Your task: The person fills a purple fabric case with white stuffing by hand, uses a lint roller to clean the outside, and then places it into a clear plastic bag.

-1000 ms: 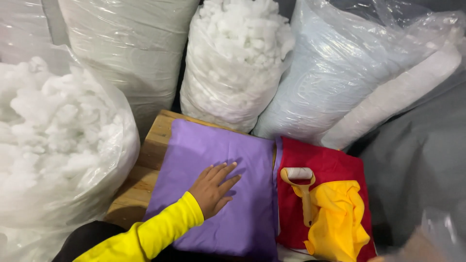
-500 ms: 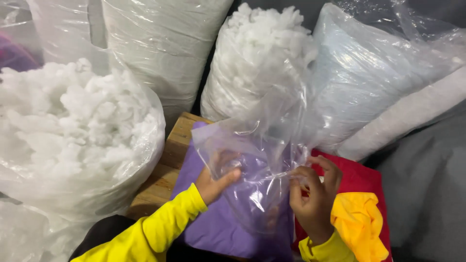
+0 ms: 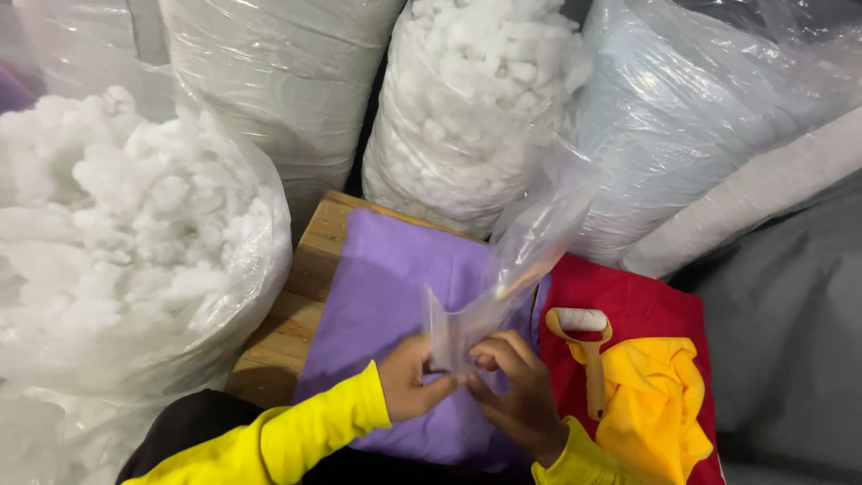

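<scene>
- You hold a clear bag (image 3: 516,260) by its lower end, above the purple cloth (image 3: 395,287) at the near middle of the bench (image 3: 296,310); its loose upper part rises toward the far right, over the line where purple meets red.
- Your left hand (image 3: 411,377) pinches the bag's lower corner, thumb and fingers closed on the plastic.
- Your right hand (image 3: 516,386) meets it from the other side, its fingertips closed on the same bit of plastic; the two hands touch.
- The purple cloth lies flat over the middle of the bench, with bare wood showing along the left edge and at the far left corner.
- A red cloth (image 3: 646,305) lies just right of the purple one, touching it.
- On the red cloth rests a roller (image 3: 584,346) with a pale head and tan handle; a crumpled yellow cloth (image 3: 655,404) lies against the handle.
- Sacks of white stuffing (image 3: 117,224) crowd the left and far edges.
</scene>
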